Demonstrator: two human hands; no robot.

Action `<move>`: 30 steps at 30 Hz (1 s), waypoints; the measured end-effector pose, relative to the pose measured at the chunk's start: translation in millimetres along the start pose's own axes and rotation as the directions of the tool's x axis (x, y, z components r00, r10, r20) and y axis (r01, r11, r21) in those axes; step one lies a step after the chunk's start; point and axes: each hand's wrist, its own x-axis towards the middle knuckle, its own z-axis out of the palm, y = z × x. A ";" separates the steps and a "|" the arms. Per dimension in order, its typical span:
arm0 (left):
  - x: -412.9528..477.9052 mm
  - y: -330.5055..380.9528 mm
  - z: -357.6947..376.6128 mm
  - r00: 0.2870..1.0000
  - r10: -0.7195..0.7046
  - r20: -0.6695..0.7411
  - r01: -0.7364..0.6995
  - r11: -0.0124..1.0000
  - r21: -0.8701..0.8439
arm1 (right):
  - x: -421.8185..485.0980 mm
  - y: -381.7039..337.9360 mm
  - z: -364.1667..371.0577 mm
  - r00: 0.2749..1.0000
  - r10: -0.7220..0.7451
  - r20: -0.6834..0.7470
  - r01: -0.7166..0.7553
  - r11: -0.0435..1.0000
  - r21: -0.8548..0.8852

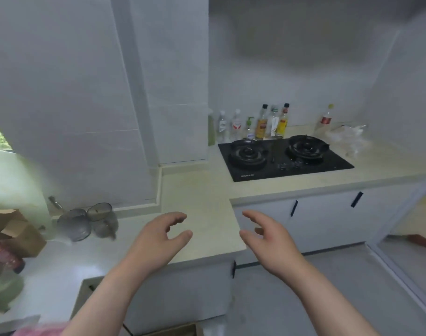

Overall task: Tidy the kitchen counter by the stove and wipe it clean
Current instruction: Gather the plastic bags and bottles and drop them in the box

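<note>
The left grip [158, 238] hangs over the bench [202, 192] near its corner, fingers loose and spread, holding nothing. The right grip [267, 241] is just past the bench edge, spread too. The stove [284, 158] sits farther back, with bottles [262, 124] behind it by the wall.

A single head-worn view looks forward and down, the counter [202, 197] near, the stove [279, 156] farther.

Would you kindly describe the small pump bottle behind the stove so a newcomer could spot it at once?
Find the black two-burner stove in the counter. Behind its left burner a row of bottles lines the wall. The pump bottle is the shortest there, the only one with a green pump head.
</note>
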 end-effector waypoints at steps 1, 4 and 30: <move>-2.4 12.9 14.3 1.000 0.020 0.014 -0.020 1.000 -0.001 | -9.6 11.1 -16.9 1.000 0.016 -0.019 -0.016 1.000 0.007; -11.6 50.7 56.9 0.997 0.050 0.062 -0.049 0.999 -0.016 | -38.2 44.5 -66.7 0.996 0.050 -0.074 -0.049 0.999 0.012; 100.2 259.4 321.5 0.876 0.358 0.324 -0.349 0.933 -0.088 | -41.2 242.8 -345.6 0.846 0.269 -0.460 -0.252 0.963 0.100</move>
